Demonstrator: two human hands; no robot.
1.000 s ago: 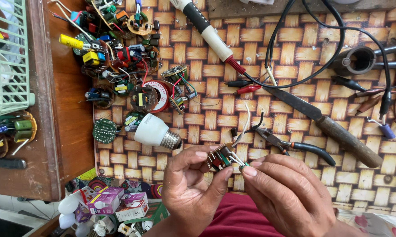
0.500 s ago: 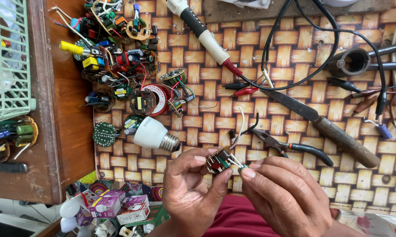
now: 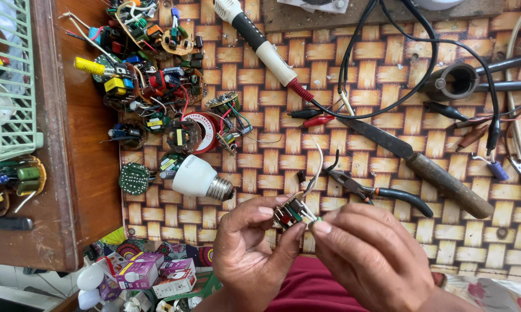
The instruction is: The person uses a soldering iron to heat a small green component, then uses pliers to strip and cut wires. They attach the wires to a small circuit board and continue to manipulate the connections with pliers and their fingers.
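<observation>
While both my hands sit close together at the near edge of the mat, the small circuit board (image 3: pixel 290 212) is out of any housing and pinched in my left hand (image 3: pixel 250 248), thumb and fingers closed on its left side. My right hand (image 3: pixel 369 254) has thumb and forefinger pressed on the board's right corner, where a thin lead or component sits; too small to tell which. A white wire (image 3: pixel 315 167) runs up from the board and hangs free, so I judge it loose from its lamp, with reconnecting and refitting not yet done.

Just beyond my left hand: white bulb shell (image 3: pixel 198 180) lying on its side, screw base toward my hands. Left of it, a round green LED disc (image 3: pixel 134 178). Just beyond my right hand: black-handled pliers (image 3: pixel 376 189), untouched. Further out, a dark wooden-handled soldering iron (image 3: pixel 422 164) lies diagonal, not in hand. Red and black clips (image 3: pixel 312 117) beyond that.

Far left: heap of salvaged boards (image 3: pixel 151 81) around a red tape roll (image 3: pixel 201 132). Far centre: white and black probe (image 3: pixel 260 40), black cable (image 3: pixel 445 52) looping right.

Nothing blocks my hands; pliers and bulb shell crowd them closest.
</observation>
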